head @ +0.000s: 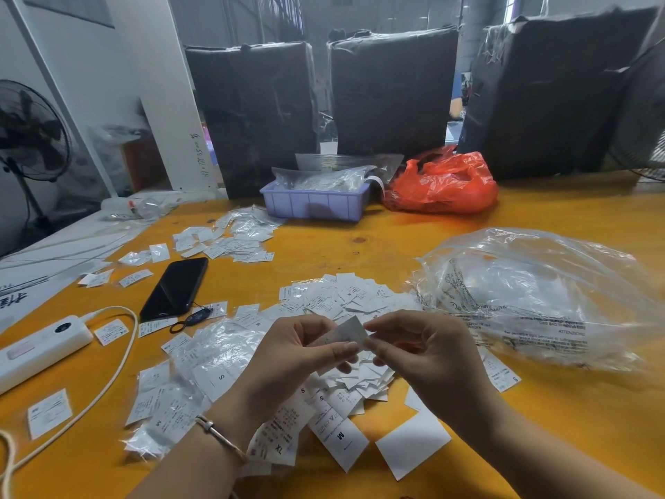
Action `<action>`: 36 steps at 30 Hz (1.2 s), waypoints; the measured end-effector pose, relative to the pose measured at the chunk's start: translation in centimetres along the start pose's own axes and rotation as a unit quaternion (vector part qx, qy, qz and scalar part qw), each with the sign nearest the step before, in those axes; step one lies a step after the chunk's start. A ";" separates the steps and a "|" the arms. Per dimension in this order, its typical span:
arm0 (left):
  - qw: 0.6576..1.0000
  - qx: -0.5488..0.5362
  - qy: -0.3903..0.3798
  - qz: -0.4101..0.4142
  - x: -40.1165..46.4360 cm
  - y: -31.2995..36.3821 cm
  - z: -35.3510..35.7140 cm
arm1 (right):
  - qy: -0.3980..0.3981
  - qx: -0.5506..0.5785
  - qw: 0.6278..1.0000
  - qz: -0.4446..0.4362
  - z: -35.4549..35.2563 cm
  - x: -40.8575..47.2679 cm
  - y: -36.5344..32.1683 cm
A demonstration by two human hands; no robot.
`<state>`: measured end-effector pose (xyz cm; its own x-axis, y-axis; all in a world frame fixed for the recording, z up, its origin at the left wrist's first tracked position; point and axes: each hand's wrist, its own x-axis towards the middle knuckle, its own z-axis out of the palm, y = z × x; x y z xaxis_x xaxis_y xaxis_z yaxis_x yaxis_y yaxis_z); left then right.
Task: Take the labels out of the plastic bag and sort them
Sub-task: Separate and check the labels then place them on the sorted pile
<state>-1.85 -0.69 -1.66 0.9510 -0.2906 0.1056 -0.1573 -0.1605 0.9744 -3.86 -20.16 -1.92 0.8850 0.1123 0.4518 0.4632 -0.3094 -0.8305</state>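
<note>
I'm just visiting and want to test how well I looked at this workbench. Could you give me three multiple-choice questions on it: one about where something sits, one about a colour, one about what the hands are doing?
1. Where does the black phone lie?
A. inside the tray
B. on the table, left of the middle pile of labels
C. under the red bag

2. What colour is the small tray at the back?
A. pale purple
B. green
C. black

3. What are the two hands doing?
A. resting flat on the table
B. both pinching one label
C. lifting the big clear bag

Answers:
1 B: the phone lies on the table, beside the label pile.
2 A: the tray is pale purple.
3 B: the left hand and right hand pinch one label between them.
</note>
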 end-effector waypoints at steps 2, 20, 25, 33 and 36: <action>1.000 0.001 -0.002 0.002 -0.1 -0.1 -0.1 | -0.019 0.002 1.000 0.002 0.1 0.0 -0.1; 0.969 0.214 0.125 0.014 -0.2 -0.1 -4.4 | 0.117 -0.429 0.888 0.117 -7.5 4.0 4.1; 0.908 0.368 0.189 -0.063 0.3 -1.2 -6.8 | 0.077 -0.528 0.820 0.207 -8.9 4.6 6.4; 0.880 0.428 0.206 -0.018 0.3 -1.6 -6.8 | 0.064 -0.583 0.784 0.202 -9.2 4.7 7.3; 0.899 0.418 0.132 -0.016 0.4 -1.3 -6.4 | 0.093 -0.544 0.811 0.192 -9.2 4.7 7.2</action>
<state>0.41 5.44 -1.67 0.9711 -0.0576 0.2318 -0.1696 -0.8497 0.4993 3.16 -30.55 -2.75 0.8848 -0.3031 0.3538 -0.2505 -0.9498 -0.1873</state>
